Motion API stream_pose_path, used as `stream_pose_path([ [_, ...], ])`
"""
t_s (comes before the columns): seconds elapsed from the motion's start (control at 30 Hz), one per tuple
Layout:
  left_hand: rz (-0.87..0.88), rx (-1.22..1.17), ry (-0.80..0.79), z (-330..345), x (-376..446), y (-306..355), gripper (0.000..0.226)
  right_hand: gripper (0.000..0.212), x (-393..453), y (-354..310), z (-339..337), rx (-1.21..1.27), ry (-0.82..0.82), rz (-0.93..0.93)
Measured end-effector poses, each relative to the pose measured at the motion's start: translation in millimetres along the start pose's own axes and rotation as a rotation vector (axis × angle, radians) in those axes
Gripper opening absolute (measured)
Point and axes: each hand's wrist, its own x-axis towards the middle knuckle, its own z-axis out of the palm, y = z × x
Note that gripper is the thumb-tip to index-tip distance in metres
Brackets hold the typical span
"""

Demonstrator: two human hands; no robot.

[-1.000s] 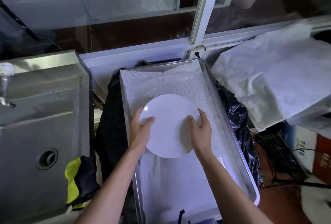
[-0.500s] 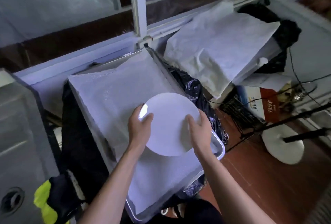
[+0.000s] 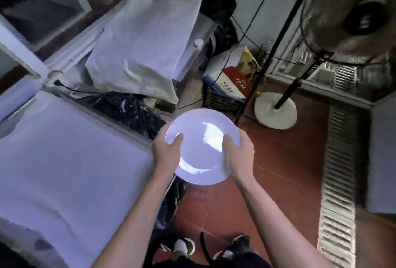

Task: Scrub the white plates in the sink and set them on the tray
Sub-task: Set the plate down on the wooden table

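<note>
A round white plate [image 3: 202, 145] is held face up in the air, off the right edge of the tray and above the red tiled floor. My left hand [image 3: 166, 153] grips its left rim, thumb lying on the plate's inner face. My right hand [image 3: 240, 156] grips the right rim the same way. The metal tray [image 3: 137, 137], lined with white paper [image 3: 64, 160], fills the left of the view with no plate on it. The sink is out of view.
Black plastic sheeting [image 3: 128, 109] lies by the tray's far edge. A white paper-covered heap [image 3: 143, 49] stands behind it. A carton [image 3: 229, 83], cables and a standing fan [image 3: 276, 111] occupy the floor to the right. My shoes [image 3: 184, 246] show below.
The view has swung right, away from the sink. The plate, held in both hands throughout, has moved from over the tray to beyond its right edge.
</note>
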Motion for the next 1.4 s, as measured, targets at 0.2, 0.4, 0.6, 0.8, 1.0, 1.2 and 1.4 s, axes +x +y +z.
stream_pose_path([
  [0.2,0.111,0.081,-0.126,131,-35,23,0.033,0.027,44,14,-128,0.101,0.125,0.003],
  [0.4,0.173,0.17,-0.248,264,-82,47,0.037,0.025,80,30,-257,0.161,0.248,-0.008],
  [0.6,0.213,0.19,-0.475,378,-135,79,0.046,0.028,91,42,-372,0.262,0.441,0.082],
  [0.8,0.317,0.236,-0.726,482,-179,89,0.036,0.025,84,62,-463,0.321,0.701,0.134],
  [1.0,0.353,0.247,-1.035,586,-238,83,0.038,0.025,65,88,-545,0.314,1.014,0.224],
  [1.2,0.382,0.299,-1.327,661,-317,81,0.045,0.028,28,109,-613,0.361,1.289,0.31],
  [1.4,0.469,0.309,-1.594,703,-428,78,0.042,0.027,-38,138,-676,0.41,1.539,0.322],
])
